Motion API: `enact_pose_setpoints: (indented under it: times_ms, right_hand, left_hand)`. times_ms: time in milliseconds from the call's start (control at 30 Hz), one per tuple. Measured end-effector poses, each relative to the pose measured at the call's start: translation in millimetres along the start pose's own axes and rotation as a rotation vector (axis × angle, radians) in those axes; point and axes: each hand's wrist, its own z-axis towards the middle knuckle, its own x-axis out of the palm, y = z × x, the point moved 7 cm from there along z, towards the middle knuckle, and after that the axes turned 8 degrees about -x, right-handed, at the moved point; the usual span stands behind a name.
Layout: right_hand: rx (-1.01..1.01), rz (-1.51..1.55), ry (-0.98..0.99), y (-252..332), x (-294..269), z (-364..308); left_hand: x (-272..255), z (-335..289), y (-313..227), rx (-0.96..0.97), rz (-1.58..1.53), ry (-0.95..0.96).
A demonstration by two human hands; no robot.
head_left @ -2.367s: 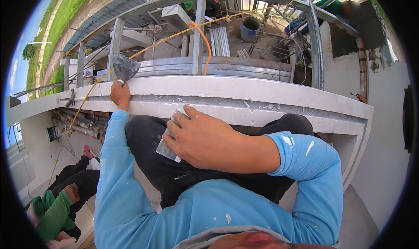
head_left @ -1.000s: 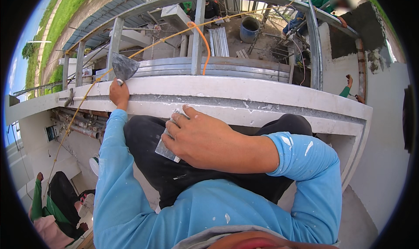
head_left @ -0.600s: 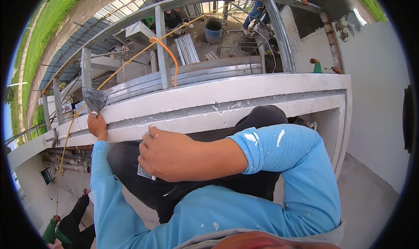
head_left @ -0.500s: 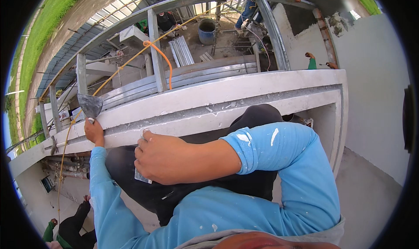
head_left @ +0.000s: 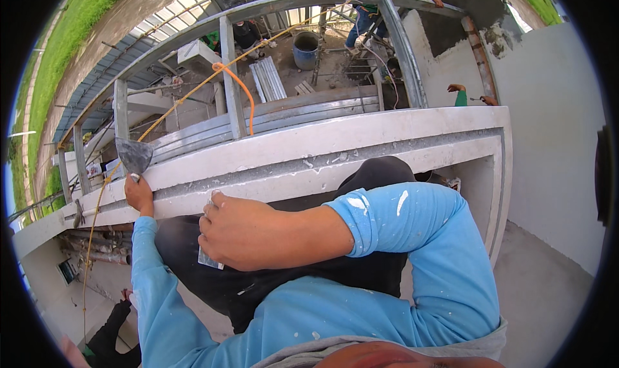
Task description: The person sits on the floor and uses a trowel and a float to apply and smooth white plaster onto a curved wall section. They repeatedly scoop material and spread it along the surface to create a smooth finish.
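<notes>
My left hand (head_left: 139, 195) is closed round the handle of a putty knife (head_left: 134, 155), its wide grey blade standing up past the far edge of the ledge. Under that hand runs the white ledge (head_left: 277, 144), split lengthwise by a grey groove (head_left: 258, 173) with white flecks in it. My right hand (head_left: 235, 231) is a fist over my dark-trousered lap, just short of the ledge's near side. From the fist pokes a flat, shiny piece (head_left: 209, 259), perhaps a second blade; the fingers and my hand's back cover the remainder.
Beyond the ledge stands a metal frame (head_left: 229, 65), with a yellow rope (head_left: 187, 97) and an orange hose (head_left: 245, 90) across it. A blue drum (head_left: 305, 49) stands on the ground below. A co-worker's hand (head_left: 456, 89) shows at the right wall (head_left: 548, 136). Another person (head_left: 109, 336) is at lower left.
Both my hands keep almost the same places. The co-worker's hand at the right has shifted slightly, and the person at lower left has moved.
</notes>
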Motion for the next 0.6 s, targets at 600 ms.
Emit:
enact_pose_setpoints:
  times_ms: [600]
  right_hand:
    - [0.004, -0.030, 0.045, 0.1, 3.3, 1.4]
  left_hand:
    - [-4.4, -3.0, -3.3, 0.002, 0.011, -0.014]
